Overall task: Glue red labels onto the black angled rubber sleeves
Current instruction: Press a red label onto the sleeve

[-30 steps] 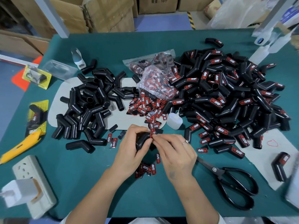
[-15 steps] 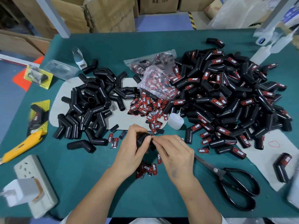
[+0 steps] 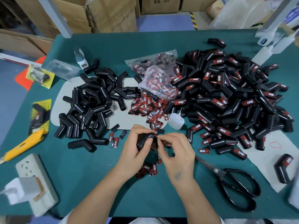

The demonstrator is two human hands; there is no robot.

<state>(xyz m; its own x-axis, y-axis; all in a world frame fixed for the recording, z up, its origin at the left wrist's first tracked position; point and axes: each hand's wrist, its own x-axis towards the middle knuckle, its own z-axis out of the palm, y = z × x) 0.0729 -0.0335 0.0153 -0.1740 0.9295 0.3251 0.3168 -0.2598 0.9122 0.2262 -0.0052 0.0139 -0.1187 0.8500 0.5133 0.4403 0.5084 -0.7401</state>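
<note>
White letters reading "TAPER" after a red "PRO" show on the loose red-and-black rectangular labels (image 3: 148,109) scattered mid-table, and the same wording repeats on the big heap of labelled black angled rubber sleeves (image 3: 226,101) at the right. A brown cardboard box (image 3: 160,4) beyond the green table (image 3: 90,178) carries printed characters ending in "10个". A yellow mesh-backed retail card (image 3: 39,117) at the left edge holds one sleeve whose label also reads "TAPER".

Two clear crinkled plastic bags (image 3: 155,78) lie between the heaps, both stuffed with more red labels. A small squat translucent glue bottle (image 3: 175,122) with a pointed nozzle stands just beside the loose labels. The unlabelled black angled sleeves (image 3: 90,107) pile up on a pale grey mat (image 3: 127,120) at the left.

Near the table's front centre, the left hand (image 3: 137,152) curls round a single black angled rubber sleeve (image 3: 144,139), thumb laid across its body and fingers wrapped behind. The right hand (image 3: 176,152) pinches thumb and forefinger together at the sleeve's upper end, where a sliver of red shows; the other fingers are loosely curled. A few more labels (image 3: 149,168) lie on the table under the wrists.

Black-handled scissors (image 3: 231,181) rest to the right, a yellow utility knife (image 3: 24,144) and a white power strip (image 3: 34,180) with a plugged adapter to the left.
</note>
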